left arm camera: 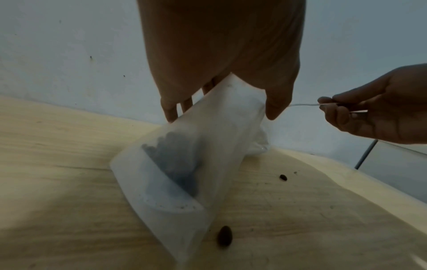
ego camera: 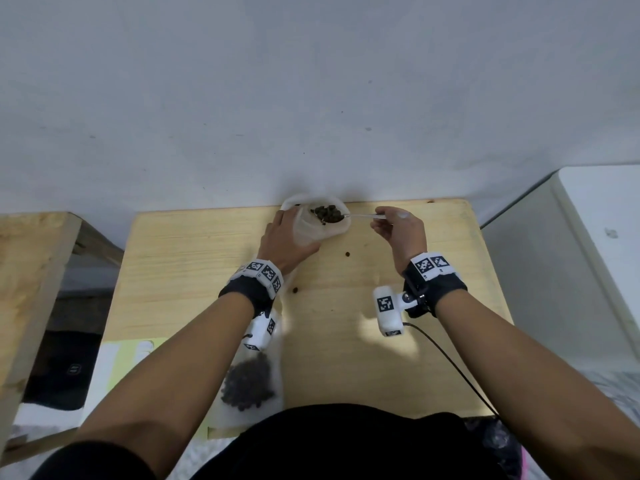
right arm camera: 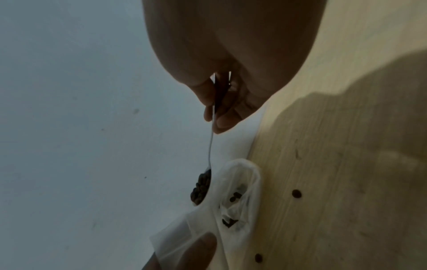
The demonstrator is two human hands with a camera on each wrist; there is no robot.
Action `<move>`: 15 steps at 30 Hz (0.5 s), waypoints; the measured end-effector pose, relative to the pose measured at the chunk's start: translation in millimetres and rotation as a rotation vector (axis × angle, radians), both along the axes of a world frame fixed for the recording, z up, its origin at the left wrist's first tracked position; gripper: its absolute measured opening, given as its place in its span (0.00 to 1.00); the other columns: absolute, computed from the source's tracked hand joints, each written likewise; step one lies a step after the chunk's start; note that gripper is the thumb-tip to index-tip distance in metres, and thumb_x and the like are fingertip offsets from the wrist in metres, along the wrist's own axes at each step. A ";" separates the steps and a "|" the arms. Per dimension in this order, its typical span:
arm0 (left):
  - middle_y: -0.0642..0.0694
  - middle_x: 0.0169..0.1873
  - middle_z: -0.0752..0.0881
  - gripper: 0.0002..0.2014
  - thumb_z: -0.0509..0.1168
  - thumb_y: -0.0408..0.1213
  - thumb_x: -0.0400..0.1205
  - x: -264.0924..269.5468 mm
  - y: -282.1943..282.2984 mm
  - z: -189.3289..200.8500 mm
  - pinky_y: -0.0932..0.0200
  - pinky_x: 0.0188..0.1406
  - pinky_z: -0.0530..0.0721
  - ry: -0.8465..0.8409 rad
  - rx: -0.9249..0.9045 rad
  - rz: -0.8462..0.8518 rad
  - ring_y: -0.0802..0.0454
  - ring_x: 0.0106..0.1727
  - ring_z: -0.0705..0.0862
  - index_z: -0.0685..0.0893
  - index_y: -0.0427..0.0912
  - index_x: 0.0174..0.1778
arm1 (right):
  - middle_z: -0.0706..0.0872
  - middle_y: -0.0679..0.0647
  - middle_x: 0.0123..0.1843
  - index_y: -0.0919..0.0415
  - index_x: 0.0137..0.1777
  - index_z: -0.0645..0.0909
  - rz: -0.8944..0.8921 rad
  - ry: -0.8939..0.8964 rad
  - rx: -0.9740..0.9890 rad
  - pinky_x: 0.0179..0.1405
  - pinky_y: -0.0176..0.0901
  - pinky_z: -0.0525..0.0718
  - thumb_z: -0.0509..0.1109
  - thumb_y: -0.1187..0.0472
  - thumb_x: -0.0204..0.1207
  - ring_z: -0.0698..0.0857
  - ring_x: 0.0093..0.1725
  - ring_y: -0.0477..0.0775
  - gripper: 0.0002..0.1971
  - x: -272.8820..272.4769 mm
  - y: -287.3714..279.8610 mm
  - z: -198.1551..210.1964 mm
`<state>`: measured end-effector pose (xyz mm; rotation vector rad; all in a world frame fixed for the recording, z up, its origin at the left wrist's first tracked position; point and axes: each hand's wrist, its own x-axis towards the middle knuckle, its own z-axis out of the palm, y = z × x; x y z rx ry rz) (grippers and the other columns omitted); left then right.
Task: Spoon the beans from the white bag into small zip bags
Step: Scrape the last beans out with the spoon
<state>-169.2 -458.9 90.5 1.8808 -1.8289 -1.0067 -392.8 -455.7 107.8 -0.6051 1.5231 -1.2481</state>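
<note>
My left hand (ego camera: 290, 226) grips a frosted small zip bag (left arm camera: 208, 146) near its open top and holds it tilted on the wooden table (ego camera: 398, 358); dark beans (left arm camera: 175, 164) show through its side. My right hand (ego camera: 381, 220) pinches the handle of a metal spoon (right arm camera: 210, 146). The spoon's bowl, heaped with beans (ego camera: 328, 215), hovers level over the bags at the table's far edge. The crumpled white bag (right arm camera: 242, 182) lies just behind the zip bag, with a few beans inside. Another zip bag filled with beans (ego camera: 248, 382) lies near the front edge under my left forearm.
Loose beans (ego camera: 347, 253) (ego camera: 295, 289) lie on the table between my hands. A wall rises right behind the far edge. A wooden frame (ego camera: 31, 271) stands to the left and a white cabinet (ego camera: 588, 254) to the right. A cable (ego camera: 450, 362) trails from my right wrist.
</note>
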 end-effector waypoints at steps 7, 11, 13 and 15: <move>0.45 0.72 0.72 0.42 0.73 0.50 0.73 2.0 15.1 4.6 0.40 0.70 0.75 -0.016 -0.075 -0.028 0.39 0.71 0.73 0.62 0.52 0.82 | 0.89 0.57 0.42 0.62 0.49 0.86 0.217 0.204 -0.201 0.49 0.39 0.88 0.62 0.62 0.86 0.88 0.41 0.52 0.11 9.4 19.8 6.5; 0.45 0.73 0.72 0.41 0.73 0.48 0.74 1.2 22.7 2.0 0.44 0.65 0.75 -0.060 -0.085 -0.044 0.40 0.70 0.74 0.63 0.50 0.81 | 0.90 0.52 0.44 0.63 0.52 0.86 0.308 0.296 -0.266 0.52 0.41 0.87 0.64 0.63 0.86 0.89 0.44 0.49 0.09 9.3 32.7 2.9; 0.45 0.73 0.72 0.40 0.73 0.48 0.74 1.2 24.1 1.0 0.44 0.65 0.75 -0.066 -0.076 -0.046 0.40 0.70 0.75 0.64 0.48 0.80 | 0.90 0.51 0.45 0.64 0.53 0.86 0.318 0.333 -0.303 0.50 0.36 0.86 0.64 0.64 0.85 0.89 0.44 0.45 0.08 10.2 37.6 3.2; 0.45 0.72 0.72 0.40 0.74 0.48 0.74 1.9 23.0 0.5 0.43 0.66 0.75 -0.068 -0.069 -0.044 0.40 0.70 0.74 0.64 0.47 0.80 | 0.90 0.52 0.47 0.64 0.53 0.86 0.303 0.348 -0.327 0.49 0.33 0.85 0.64 0.65 0.85 0.89 0.43 0.42 0.08 9.3 38.7 3.6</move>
